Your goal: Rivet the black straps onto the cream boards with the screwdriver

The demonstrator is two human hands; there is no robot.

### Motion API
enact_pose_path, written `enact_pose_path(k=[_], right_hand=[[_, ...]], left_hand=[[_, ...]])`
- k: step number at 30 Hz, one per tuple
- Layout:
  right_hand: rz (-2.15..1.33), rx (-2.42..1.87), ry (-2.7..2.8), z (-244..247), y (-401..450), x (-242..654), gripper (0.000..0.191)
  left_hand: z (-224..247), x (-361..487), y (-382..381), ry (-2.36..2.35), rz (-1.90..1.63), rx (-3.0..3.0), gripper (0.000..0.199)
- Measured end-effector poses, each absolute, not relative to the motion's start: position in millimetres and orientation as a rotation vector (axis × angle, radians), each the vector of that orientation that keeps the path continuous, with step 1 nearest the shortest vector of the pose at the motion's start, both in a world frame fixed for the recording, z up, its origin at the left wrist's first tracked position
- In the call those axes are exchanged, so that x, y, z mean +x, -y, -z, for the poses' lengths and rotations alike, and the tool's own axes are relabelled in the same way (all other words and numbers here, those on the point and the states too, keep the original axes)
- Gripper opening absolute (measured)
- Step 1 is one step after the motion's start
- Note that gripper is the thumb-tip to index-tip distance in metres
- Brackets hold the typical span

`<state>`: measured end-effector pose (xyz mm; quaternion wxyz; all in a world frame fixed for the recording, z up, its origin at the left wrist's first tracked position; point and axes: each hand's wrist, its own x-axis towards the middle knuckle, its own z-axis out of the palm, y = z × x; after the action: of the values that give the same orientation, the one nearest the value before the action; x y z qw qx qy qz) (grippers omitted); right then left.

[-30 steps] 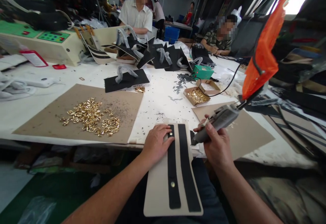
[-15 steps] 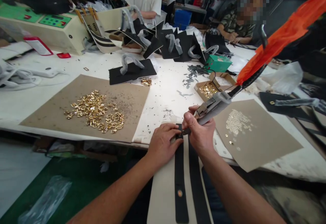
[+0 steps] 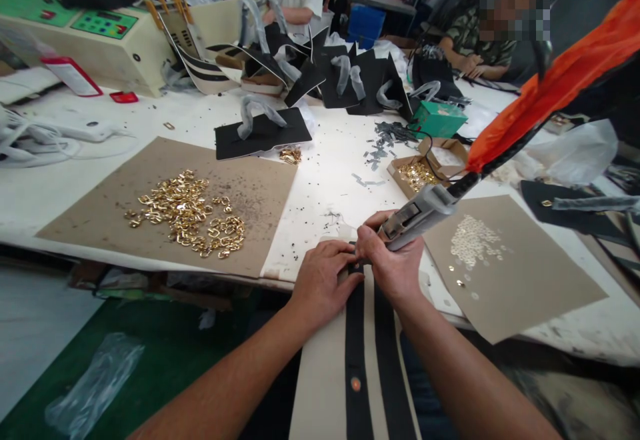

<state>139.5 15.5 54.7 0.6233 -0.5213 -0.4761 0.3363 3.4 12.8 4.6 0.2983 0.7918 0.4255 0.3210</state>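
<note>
Our right hand's [image 3: 394, 268] grip was closed on a grey handheld power tool [image 3: 417, 217], its nose at a black strap [image 3: 356, 360] on a cream panel [image 3: 325, 387], while our open left hand [image 3: 323, 281] pressed the strap flat at the bench [image 3: 325, 160] edge.

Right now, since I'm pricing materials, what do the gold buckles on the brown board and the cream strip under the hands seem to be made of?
The gold buckles look like gold-plated metal: bright, hard glints. The cream strip looks like matte, leather-like sheet with black bands, though real or synthetic can't be told from here.
</note>
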Motion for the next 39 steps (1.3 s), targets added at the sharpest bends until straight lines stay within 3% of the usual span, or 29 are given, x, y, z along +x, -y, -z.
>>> enact_pose_path(k=[6, 12, 27, 34, 39], right_hand=[[-0.786, -1.167, 1.236, -56, -19, 146, 0.022], [-0.8, -1.044, 1.232, -47, -22, 149, 0.02], [-1.019, -0.997, 1.395, -61, -33, 137, 0.017], [-1.071, -1.009, 1.392, -67, -42, 127, 0.017], [-1.114, -0.992, 1.37, -68, -36, 128, 0.021]], left_hand=[[-6, 4, -14, -1.131, -0.828, 2.096, 0.029], [-7, 3, -13, -1.13, -0.812, 2.092, 0.021], [-3, 1, -12, -1.128, -0.954, 2.074, 0.036], [39, -13, -37, -1.039, -0.979, 2.322, 0.049], [63, -12, -42, -1.143, -1.005, 2.342, 0.033]])
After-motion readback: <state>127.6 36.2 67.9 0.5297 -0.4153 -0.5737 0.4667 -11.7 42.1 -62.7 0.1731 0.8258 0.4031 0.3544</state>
